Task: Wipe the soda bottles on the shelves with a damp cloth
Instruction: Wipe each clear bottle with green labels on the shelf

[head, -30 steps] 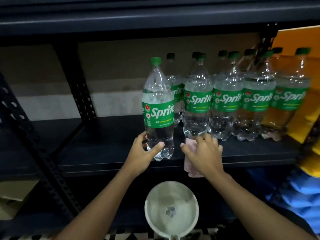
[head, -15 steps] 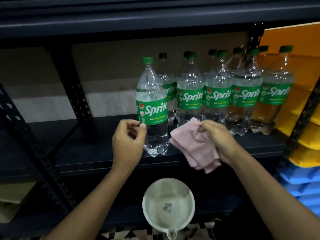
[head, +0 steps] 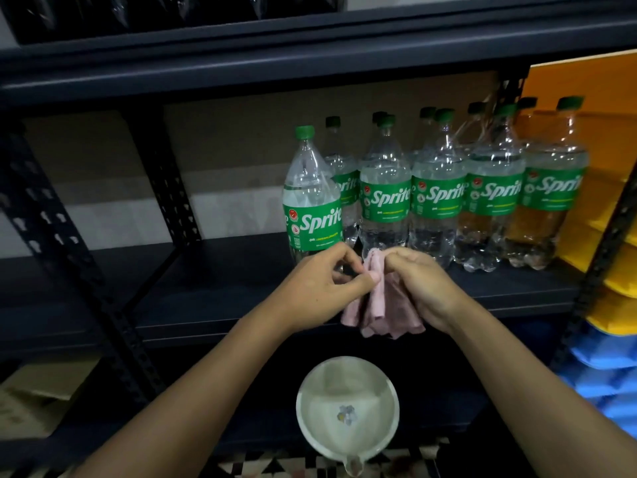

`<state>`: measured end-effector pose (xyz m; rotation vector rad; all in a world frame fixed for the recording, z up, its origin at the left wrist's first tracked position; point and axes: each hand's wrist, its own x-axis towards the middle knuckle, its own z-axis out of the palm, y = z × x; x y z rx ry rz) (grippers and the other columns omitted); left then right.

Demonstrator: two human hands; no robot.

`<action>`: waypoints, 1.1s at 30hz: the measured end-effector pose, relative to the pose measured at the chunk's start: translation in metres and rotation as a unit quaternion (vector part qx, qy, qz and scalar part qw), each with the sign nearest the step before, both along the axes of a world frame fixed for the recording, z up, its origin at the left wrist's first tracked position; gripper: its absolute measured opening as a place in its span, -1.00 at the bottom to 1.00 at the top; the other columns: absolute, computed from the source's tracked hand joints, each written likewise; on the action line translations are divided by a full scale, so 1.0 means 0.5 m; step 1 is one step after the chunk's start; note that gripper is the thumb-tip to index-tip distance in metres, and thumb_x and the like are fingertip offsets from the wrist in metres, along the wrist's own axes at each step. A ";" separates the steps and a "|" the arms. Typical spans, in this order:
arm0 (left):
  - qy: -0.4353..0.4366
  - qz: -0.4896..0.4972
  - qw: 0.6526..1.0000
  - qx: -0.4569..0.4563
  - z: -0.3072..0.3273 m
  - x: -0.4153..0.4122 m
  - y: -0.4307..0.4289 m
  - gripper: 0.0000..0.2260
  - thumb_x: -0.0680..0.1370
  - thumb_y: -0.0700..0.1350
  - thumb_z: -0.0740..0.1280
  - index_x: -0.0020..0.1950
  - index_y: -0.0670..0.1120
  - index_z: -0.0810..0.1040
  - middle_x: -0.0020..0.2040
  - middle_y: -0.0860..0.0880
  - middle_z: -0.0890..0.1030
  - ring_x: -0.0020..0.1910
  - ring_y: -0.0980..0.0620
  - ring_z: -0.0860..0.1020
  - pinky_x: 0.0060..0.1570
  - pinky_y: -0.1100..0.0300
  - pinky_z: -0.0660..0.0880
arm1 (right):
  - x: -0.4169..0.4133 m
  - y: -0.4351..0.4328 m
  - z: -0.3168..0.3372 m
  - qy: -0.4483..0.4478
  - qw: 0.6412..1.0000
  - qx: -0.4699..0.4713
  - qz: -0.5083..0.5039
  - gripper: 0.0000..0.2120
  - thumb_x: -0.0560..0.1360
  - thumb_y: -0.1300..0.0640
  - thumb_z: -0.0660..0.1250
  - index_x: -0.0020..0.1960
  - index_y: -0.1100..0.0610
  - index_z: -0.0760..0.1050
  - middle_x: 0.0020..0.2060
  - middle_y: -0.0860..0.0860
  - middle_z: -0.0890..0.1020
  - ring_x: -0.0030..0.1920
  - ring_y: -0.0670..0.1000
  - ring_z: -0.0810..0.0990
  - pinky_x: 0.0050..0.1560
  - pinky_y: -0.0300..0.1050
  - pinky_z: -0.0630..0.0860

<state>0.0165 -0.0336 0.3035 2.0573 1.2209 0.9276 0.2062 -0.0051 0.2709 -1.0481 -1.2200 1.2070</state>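
Observation:
A clear Sprite bottle (head: 311, 198) with a green cap stands alone at the front of the dark shelf (head: 213, 298), left of a row of several more Sprite bottles (head: 437, 198). In front of it both hands hold a pink cloth (head: 382, 308) that hangs down in folds. My left hand (head: 322, 288) pinches the cloth's top edge with thumb and fingers. My right hand (head: 418, 284) grips the cloth's top right beside it. Neither hand touches a bottle.
A pale jug with water (head: 346, 408) sits below the shelf, under my hands. Yellow and blue bins (head: 613, 270) are stacked at the right. Black perforated shelf posts (head: 62, 257) run along the left. The shelf's left half holds no bottles. A cardboard box (head: 38, 398) lies lower left.
My left hand let go of the front bottle and came over to the cloth. My right hand lifted the cloth off the shelf; now both hands hold it.

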 end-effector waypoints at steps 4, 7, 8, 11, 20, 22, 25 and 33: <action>0.055 0.012 0.998 0.014 -0.016 -0.005 -0.001 -0.80 0.54 0.14 0.51 -0.06 0.04 0.62 -0.25 0.16 0.70 -0.34 0.21 0.59 -0.20 0.24 0.52 | -0.005 0.002 -0.001 -0.058 0.998 0.015 -0.027 -0.81 0.52 0.30 0.29 -0.14 0.20 0.68 -0.14 0.21 0.72 -0.13 0.09 0.64 -0.01 0.02 0.56; 0.081 0.016 0.996 0.015 -0.029 -0.006 0.002 -0.66 0.47 0.31 0.46 -0.14 0.04 0.60 -0.25 0.12 0.70 -0.24 0.11 0.67 -0.14 0.10 0.61 | -0.008 0.006 -0.003 -0.071 0.996 0.015 -0.060 -0.81 0.52 0.30 0.30 -0.16 0.20 0.68 -0.19 0.13 0.73 -0.15 0.06 0.64 -0.03 0.02 0.58; 0.104 0.019 0.994 0.018 -0.034 -0.006 0.006 -0.65 0.49 0.31 0.44 -0.19 0.04 0.57 -0.30 0.13 0.65 -0.29 0.15 0.62 -0.20 0.15 0.57 | -0.008 0.008 -0.004 -0.071 0.995 0.015 -0.063 -0.82 0.52 0.29 0.31 -0.15 0.21 0.68 -0.17 0.13 0.74 -0.15 0.06 0.65 -0.01 0.04 0.60; 0.180 0.051 0.982 0.036 -0.043 -0.006 0.022 -0.62 0.62 0.06 0.40 -0.33 -0.01 0.40 -0.43 0.05 0.45 -0.40 0.09 0.42 -0.43 0.25 0.26 | -0.003 0.005 -0.005 -0.097 0.992 0.024 -0.071 -0.83 0.54 0.30 0.31 -0.12 0.21 0.67 -0.19 0.07 0.73 -0.15 0.01 0.64 -0.04 -0.06 0.58; 0.341 0.011 0.937 0.070 0.089 -0.030 0.056 -0.70 0.59 -0.16 0.34 -0.35 -0.04 0.46 -0.39 -0.02 0.51 -0.41 0.06 0.42 -0.41 0.14 0.29 | 0.008 -0.037 0.074 -0.342 0.908 0.224 0.096 -0.70 0.53 0.19 0.46 0.12 -0.19 0.60 0.15 -0.08 0.51 0.08 -0.20 0.57 0.04 -0.45 0.42; 0.372 0.007 0.925 0.079 0.108 -0.035 0.058 -0.74 0.61 -0.13 0.36 -0.29 -0.11 0.52 -0.34 -0.11 0.54 -0.37 -0.02 0.42 -0.40 0.11 0.27 | -0.005 -0.031 0.079 -0.386 0.889 0.224 0.099 -0.73 0.51 0.13 0.49 0.13 -0.15 0.59 0.11 -0.06 0.55 0.04 -0.16 0.58 -0.02 -0.42 0.42; 0.407 -0.001 0.908 0.094 0.119 -0.048 0.050 -0.77 0.59 -0.09 0.39 -0.24 -0.13 0.55 -0.28 -0.17 0.59 -0.37 -0.03 0.41 -0.37 0.08 0.30 | -0.020 -0.022 0.086 -0.404 0.875 0.250 0.091 -0.79 0.48 0.08 0.51 0.07 -0.11 0.58 0.04 -0.05 0.64 0.02 -0.15 0.58 -0.03 -0.27 0.46; 0.396 -0.006 0.914 0.084 0.110 -0.097 0.034 -0.81 0.51 -0.04 0.39 -0.11 -0.14 0.68 -0.13 -0.12 0.69 -0.14 -0.13 0.61 -0.11 -0.09 0.56 | -0.032 -0.028 0.095 -0.491 0.835 0.222 0.110 -0.77 0.51 -0.08 0.49 -0.24 -0.09 0.50 -0.31 -0.13 0.57 -0.28 -0.20 0.49 -0.25 -0.25 0.37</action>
